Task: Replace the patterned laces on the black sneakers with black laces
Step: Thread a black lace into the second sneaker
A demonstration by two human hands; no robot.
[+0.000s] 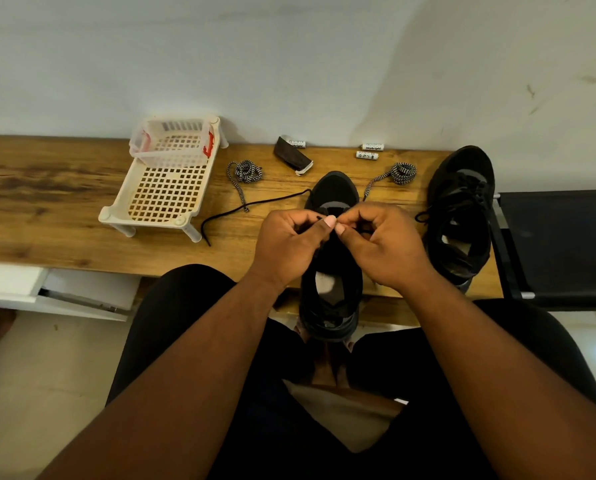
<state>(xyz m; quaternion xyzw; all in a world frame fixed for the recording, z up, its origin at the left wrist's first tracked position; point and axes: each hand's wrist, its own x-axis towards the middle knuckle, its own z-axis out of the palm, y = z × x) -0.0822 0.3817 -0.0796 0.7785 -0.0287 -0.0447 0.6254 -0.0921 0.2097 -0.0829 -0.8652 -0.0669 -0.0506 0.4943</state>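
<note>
While both hands work at its eyelets, the near sneaker [331, 258] lies toe-away across the front edge of the table [64, 216], heel overhanging toward the lap. It is plain black, tongue exposed, pale insole showing. The left hand [291, 244] and the right hand [381, 245] meet over the tongue, each with fingers curled, pinching the black lace [255, 204]; that lace trails left of the sneaker and ends loose on bare wood. Right of the sneaker stands the second sneaker [461, 216], already carrying black lacing, close to the table's right end. Two bundled patterned laces [246, 172] [402, 173] lie beyond the toe, one either side. Further left sits a white basket [168, 178]; behind the toe, by the wall, are small batteries [372, 147] and a dark pouch [291, 155]. Open wood remains left of the basket.
</note>
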